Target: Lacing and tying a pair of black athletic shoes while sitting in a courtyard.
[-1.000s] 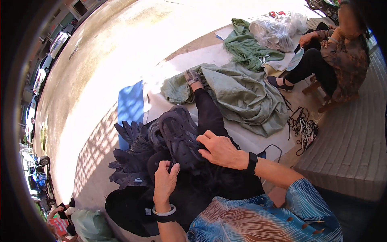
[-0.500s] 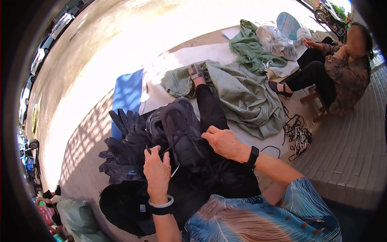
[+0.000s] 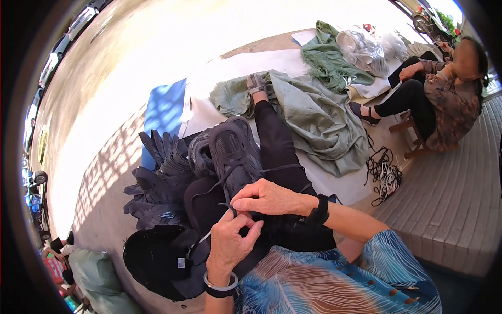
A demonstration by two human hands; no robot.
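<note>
A dark grey sneaker [image 3: 232, 152] lies over my black-trousered lap, its toe pointing away from me. Close together at its heel end, my left hand [image 3: 230, 243] and my right hand [image 3: 272, 199] pinch a dark shoelace [image 3: 228, 205] between thumbs and fingertips. Another stretch of lace runs out to the right of the shoe, and a loop hangs at its left. Part of the shoe's opening is hidden behind my fingers. Beside it on the left is a second dark shoe [image 3: 200, 152].
Dark shoe uppers [image 3: 157, 191] are heaped left, above a black cap [image 3: 151, 261]. Green cloth [image 3: 319, 125] spreads ahead, near a blue sheet [image 3: 166, 107]. Tangled laces [image 3: 384, 175] lie right, by a person [image 3: 449, 104] on a wooden stool [image 3: 410, 138]. A green sack [image 3: 99, 280] stands lower left.
My hands were apart on either side of the shoe; now they meet at its heel end. A lace now stretches out to the right. The seated person has lowered a round fan.
</note>
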